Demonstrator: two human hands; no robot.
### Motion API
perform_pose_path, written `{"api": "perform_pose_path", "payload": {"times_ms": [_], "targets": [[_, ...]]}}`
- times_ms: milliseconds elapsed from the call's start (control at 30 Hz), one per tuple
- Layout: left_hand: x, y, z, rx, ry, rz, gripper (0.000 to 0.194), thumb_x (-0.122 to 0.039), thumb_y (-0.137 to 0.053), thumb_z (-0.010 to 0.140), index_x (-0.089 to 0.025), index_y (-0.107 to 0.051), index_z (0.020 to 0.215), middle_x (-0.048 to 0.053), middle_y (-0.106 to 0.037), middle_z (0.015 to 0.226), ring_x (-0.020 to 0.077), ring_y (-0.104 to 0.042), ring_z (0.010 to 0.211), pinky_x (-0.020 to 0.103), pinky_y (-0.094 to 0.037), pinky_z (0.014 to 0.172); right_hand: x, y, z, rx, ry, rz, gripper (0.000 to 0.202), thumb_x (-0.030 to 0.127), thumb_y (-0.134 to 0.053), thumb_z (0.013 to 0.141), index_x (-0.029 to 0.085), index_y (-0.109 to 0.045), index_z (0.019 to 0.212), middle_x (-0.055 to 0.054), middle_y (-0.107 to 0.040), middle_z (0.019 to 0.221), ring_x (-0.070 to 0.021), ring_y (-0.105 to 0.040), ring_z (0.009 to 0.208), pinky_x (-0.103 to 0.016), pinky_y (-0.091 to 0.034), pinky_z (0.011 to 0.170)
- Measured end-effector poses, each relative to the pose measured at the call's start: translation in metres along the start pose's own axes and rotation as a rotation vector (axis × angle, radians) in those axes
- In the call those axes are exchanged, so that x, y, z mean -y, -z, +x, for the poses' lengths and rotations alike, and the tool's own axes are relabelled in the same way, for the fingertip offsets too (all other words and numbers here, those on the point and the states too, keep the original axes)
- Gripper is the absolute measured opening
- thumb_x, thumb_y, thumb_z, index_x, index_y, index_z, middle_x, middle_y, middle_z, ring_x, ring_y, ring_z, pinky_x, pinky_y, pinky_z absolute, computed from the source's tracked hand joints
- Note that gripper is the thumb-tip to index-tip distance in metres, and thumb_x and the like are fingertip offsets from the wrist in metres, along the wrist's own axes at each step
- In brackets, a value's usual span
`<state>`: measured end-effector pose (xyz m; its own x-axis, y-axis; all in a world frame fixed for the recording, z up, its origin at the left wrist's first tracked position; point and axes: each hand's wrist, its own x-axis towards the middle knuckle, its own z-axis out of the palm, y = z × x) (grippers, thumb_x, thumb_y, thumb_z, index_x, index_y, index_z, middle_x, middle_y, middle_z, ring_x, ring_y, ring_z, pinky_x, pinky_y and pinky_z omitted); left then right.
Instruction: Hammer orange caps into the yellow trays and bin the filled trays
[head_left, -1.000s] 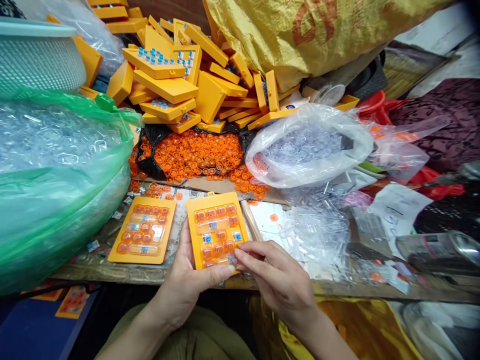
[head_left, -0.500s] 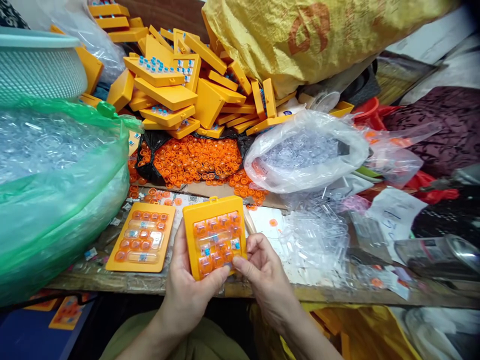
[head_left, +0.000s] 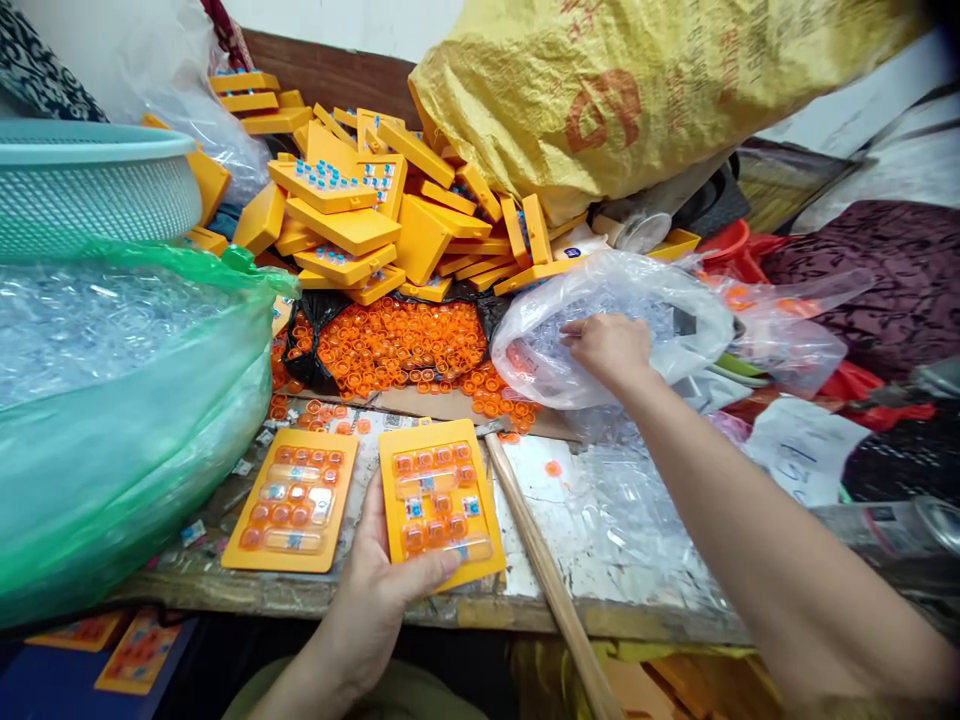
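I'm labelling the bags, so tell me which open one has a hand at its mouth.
The white translucent bag: the right hand is at its mouth, while the green bag and black bag have no hand there.

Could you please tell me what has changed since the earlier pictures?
The right hand has let go of the yellow rectangular plastic panel with orange caps and moved forward and right to the clear plastic pieces in the translucent white plastic bag. The left hand still holds that panel; the second yellow rectangular plastic panel still lies to its left.
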<state>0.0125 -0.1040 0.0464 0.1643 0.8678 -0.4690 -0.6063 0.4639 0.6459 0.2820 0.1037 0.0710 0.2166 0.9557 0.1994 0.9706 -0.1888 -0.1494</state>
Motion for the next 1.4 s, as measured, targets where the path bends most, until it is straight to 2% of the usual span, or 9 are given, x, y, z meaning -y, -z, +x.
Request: {"api": "perform_pose_path", "payload": {"times_ms": [133, 300, 433, 567, 667, 867, 1067, 1167, 1400], "targets": [[-0.002, 0.003, 0.002, 0.028, 0.033, -0.016, 0.102, -0.008, -0.077, 0.061, -0.025, -0.019, 0.144, 0.011, -0.066, 0.119, 0.0278, -0.064, 0.107, 0.037, -0.052, 0.091, -0.006, -0.006, -0.001, -0.086, 0.030, -0.073, 0.027, 0.021, -0.055, 0.081, 0.019, -0.074, 0.101, -0.014, -0.071, 0.099, -0.0311, -0.064, 0.092, -0.038, -0.044, 0.075], [-0.002, 0.007, 0.002, 0.054, 0.067, -0.036, 0.104, -0.009, -0.078, 0.060, -0.024, -0.020, 0.144, 0.013, -0.065, 0.121, 0.0304, -0.063, 0.108, 0.041, -0.050, 0.093, -0.004, 0.005, -0.018, -0.204, 0.105, -0.098, 0.034, 0.022, -0.044, 0.089, 0.018, -0.068, 0.113, -0.014, -0.068, 0.104, -0.0283, -0.062, 0.090, -0.037, -0.045, 0.073], [-0.005, 0.009, 0.002, 0.077, 0.087, -0.042, 0.102, -0.009, -0.078, 0.060, -0.025, -0.024, 0.144, 0.012, -0.066, 0.119, 0.0303, -0.063, 0.107, 0.041, -0.050, 0.093, 0.028, 0.015, -0.086, -0.465, 0.357, 0.152, 0.035, 0.024, -0.041, 0.094, 0.019, -0.063, 0.120, -0.013, -0.067, 0.097, -0.0261, -0.060, 0.092, -0.040, -0.047, 0.081], [-0.005, 0.010, 0.003, 0.066, 0.124, -0.071, 0.097, -0.008, -0.077, 0.060, -0.026, -0.029, 0.143, 0.012, -0.066, 0.119, 0.0303, -0.064, 0.105, 0.043, -0.049, 0.094, 0.058, 0.002, -0.181, -0.292, 0.669, 0.548, 0.044, 0.007, -0.045, 0.088, 0.028, -0.060, 0.124, -0.006, -0.066, 0.087, -0.0187, -0.063, 0.079, -0.030, -0.053, 0.067], [-0.003, 0.012, 0.003, 0.054, 0.130, -0.072, 0.097, -0.007, -0.077, 0.059, -0.025, -0.030, 0.142, 0.012, -0.066, 0.118, 0.0304, -0.063, 0.106, 0.043, -0.049, 0.093, 0.062, -0.010, -0.223, -0.255, 0.594, 0.730, 0.043, 0.002, -0.049, 0.084, 0.027, -0.065, 0.114, -0.006, -0.061, 0.086, -0.0167, -0.063, 0.075, -0.027, -0.054, 0.061], [-0.005, 0.013, 0.001, 0.031, 0.098, -0.039, 0.093, -0.009, -0.078, 0.059, -0.023, -0.036, 0.140, 0.012, -0.067, 0.117, 0.0304, -0.064, 0.104, 0.041, -0.051, 0.090, 0.051, -0.011, -0.244, -0.100, 0.323, 0.995, 0.028, 0.005, -0.054, 0.082, 0.026, -0.072, 0.088, -0.006, -0.065, 0.088, -0.0172, -0.066, 0.082, -0.027, -0.056, 0.069], [0.000, 0.008, -0.002, 0.050, 0.058, -0.001, 0.105, -0.009, -0.079, 0.060, -0.024, -0.020, 0.146, 0.014, -0.067, 0.118, 0.0304, -0.065, 0.105, 0.041, -0.052, 0.090, 0.052, -0.013, -0.259, 0.073, -0.138, 1.406, 0.014, 0.019, -0.070, 0.077, 0.026, -0.076, 0.089, -0.009, -0.062, 0.124, -0.0235, -0.064, 0.108, -0.036, -0.056, 0.087], [0.006, 0.007, -0.003, 0.039, -0.020, 0.084, 0.103, -0.012, -0.078, 0.062, -0.023, -0.019, 0.145, 0.014, -0.065, 0.122, 0.0289, -0.064, 0.106, 0.040, -0.052, 0.091, 0.060, -0.011, -0.261, 0.122, -0.122, 1.464, 0.022, 0.023, -0.075, 0.072, 0.025, -0.076, 0.095, -0.011, -0.064, 0.122, -0.0262, -0.063, 0.109, -0.037, -0.058, 0.085], [0.017, 0.010, -0.004, -0.034, -0.129, 0.263, 0.096, -0.013, -0.076, 0.063, -0.021, -0.024, 0.144, 0.011, -0.064, 0.119, 0.0268, -0.066, 0.103, 0.037, -0.052, 0.091, 0.073, -0.015, -0.258, -0.060, -0.166, 1.409, 0.013, 0.015, -0.074, 0.071, 0.025, -0.073, 0.081, -0.005, -0.073, 0.089, -0.0188, -0.070, 0.081, -0.034, -0.061, 0.076]]}}
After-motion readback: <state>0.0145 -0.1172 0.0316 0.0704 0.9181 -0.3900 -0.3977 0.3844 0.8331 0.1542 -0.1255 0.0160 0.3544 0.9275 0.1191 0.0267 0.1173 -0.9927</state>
